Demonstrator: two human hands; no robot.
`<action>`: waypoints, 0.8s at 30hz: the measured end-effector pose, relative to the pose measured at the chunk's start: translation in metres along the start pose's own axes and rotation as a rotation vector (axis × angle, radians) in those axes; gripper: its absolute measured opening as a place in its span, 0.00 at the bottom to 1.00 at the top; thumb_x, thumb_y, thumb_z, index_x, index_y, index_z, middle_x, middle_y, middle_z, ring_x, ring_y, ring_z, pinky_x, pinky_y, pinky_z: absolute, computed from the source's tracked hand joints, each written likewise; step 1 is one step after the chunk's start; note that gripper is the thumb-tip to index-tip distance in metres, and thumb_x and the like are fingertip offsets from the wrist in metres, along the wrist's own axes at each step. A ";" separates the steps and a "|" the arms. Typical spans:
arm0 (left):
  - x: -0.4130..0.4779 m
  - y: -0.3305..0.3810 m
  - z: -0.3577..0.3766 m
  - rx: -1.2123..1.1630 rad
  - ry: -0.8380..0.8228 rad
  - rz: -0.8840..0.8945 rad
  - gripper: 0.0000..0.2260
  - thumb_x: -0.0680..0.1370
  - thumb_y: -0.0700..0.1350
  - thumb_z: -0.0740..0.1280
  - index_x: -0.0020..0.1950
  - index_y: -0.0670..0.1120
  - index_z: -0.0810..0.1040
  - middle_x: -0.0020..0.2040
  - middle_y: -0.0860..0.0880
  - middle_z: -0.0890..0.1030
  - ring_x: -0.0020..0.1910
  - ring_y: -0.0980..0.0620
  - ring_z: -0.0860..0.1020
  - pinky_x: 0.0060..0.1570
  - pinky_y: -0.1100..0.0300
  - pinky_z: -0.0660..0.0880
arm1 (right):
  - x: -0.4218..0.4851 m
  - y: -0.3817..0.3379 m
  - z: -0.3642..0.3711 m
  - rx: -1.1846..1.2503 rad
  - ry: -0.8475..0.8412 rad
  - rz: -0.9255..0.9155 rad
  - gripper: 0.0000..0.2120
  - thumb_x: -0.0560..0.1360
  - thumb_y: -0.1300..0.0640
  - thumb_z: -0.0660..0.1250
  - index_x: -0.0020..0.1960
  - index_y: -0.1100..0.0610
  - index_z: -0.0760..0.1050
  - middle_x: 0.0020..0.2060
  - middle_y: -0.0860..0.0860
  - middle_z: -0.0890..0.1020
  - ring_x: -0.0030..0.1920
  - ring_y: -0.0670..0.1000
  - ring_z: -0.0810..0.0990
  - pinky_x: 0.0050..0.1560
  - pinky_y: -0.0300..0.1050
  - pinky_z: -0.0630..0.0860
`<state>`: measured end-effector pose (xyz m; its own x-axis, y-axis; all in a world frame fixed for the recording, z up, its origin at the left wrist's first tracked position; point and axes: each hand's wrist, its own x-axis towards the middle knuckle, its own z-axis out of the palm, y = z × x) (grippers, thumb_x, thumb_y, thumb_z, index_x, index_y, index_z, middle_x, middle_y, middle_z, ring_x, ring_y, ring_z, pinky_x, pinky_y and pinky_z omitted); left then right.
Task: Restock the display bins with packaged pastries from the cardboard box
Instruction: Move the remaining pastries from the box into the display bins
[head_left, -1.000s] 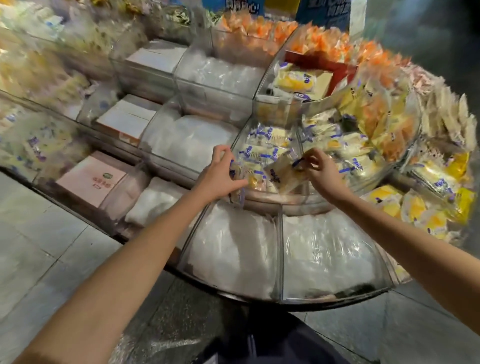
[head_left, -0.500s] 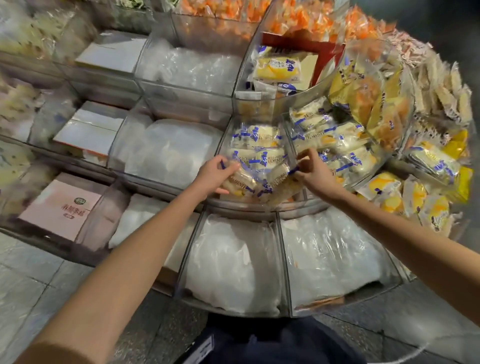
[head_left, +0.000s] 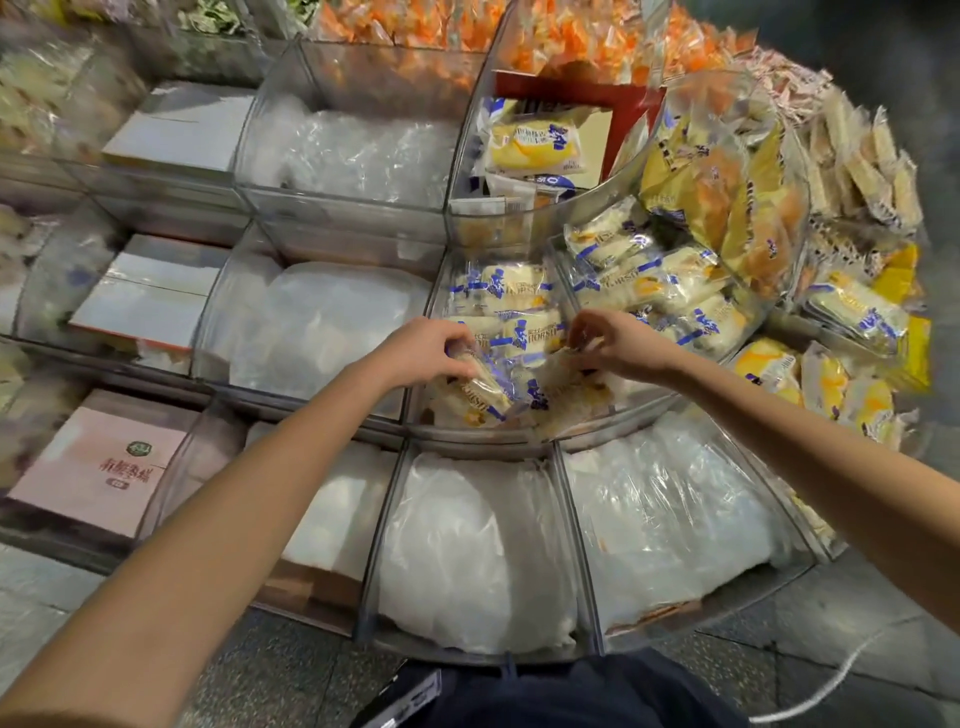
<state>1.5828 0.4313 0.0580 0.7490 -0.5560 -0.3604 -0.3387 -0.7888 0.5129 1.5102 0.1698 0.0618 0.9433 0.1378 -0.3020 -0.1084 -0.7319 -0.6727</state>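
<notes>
Front row: clear bins stuffed with white plastic bags (head_left: 467, 545); pink box (head_left: 98, 467) at left. Middle bin (head_left: 467, 434): left hand (head_left: 421, 348) fingers curled round blue-striped pastry pack (head_left: 480, 392); right hand (head_left: 618, 343) fingertips pinched on neighbouring wrapper (head_left: 566, 364). Clear divider beside right hand. Behind: red carton (head_left: 571, 91) with yellow packs. Orange packs (head_left: 415, 31) farthest.

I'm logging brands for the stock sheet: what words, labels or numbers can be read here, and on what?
"HORSH": on the blue-striped pastry packets in the middle bin.
Red characters on the pink box: too blurred to read.
Blue print on the yellow packet behind: too blurred to read.
No numbers can be read.
</notes>
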 end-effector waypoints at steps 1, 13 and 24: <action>0.001 0.001 0.000 -0.034 0.005 0.010 0.09 0.71 0.51 0.76 0.49 0.55 0.79 0.43 0.55 0.78 0.47 0.51 0.77 0.51 0.51 0.76 | -0.001 0.001 -0.001 0.012 0.004 -0.003 0.08 0.74 0.61 0.72 0.48 0.54 0.73 0.48 0.52 0.79 0.49 0.53 0.79 0.48 0.43 0.76; 0.005 -0.007 0.001 -0.187 0.233 -0.005 0.06 0.73 0.47 0.75 0.47 0.50 0.80 0.43 0.52 0.81 0.43 0.52 0.78 0.44 0.55 0.77 | -0.018 0.009 -0.008 0.322 0.330 -0.118 0.09 0.76 0.65 0.70 0.45 0.53 0.73 0.45 0.49 0.81 0.42 0.48 0.82 0.39 0.39 0.78; -0.004 -0.016 0.013 0.357 0.012 0.052 0.09 0.78 0.51 0.68 0.57 0.52 0.79 0.51 0.52 0.81 0.54 0.51 0.74 0.51 0.57 0.66 | -0.004 0.009 0.009 -0.170 0.031 -0.139 0.12 0.75 0.62 0.70 0.58 0.62 0.76 0.51 0.54 0.80 0.48 0.52 0.78 0.44 0.38 0.75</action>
<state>1.5776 0.4431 0.0408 0.7311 -0.5966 -0.3311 -0.5528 -0.8024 0.2250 1.5028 0.1686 0.0511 0.9550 0.2265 -0.1914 0.0754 -0.8097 -0.5819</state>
